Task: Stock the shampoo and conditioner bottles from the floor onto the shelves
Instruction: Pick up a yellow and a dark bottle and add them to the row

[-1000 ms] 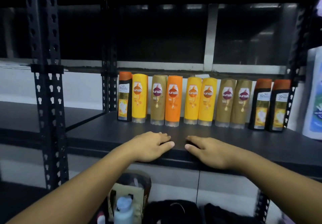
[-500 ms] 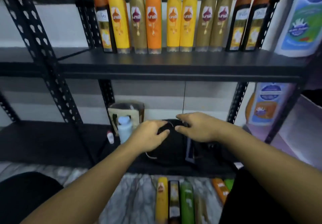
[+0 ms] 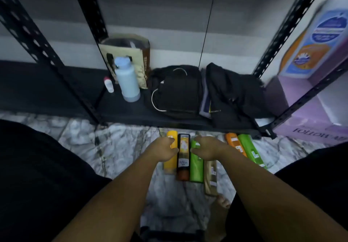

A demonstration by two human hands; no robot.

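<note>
Several bottles lie side by side on the marble floor in front of the bottom shelf (image 3: 131,113): a yellow bottle (image 3: 170,163), a dark brown bottle (image 3: 183,159), a green bottle (image 3: 196,166), a tan bottle (image 3: 211,177), an orange bottle (image 3: 234,142) and a second green bottle (image 3: 251,150). My left hand (image 3: 163,150) hovers over the yellow bottle with curled fingers. My right hand (image 3: 208,148) is over the first green bottle and the tan one, fingers apart. Neither hand visibly grips a bottle.
The bottom shelf holds a light blue flask (image 3: 127,79), a small white bottle (image 3: 108,84), a paper bag (image 3: 130,53), and black bags (image 3: 178,89). Black uprights (image 3: 47,53) frame it. A purple box (image 3: 320,113) stands right. My dark-clothed knees flank the bottles.
My view has dropped from the stocked upper shelf to the floor. Both hands left the shelf edge and went down to the bottles lying on the floor.
</note>
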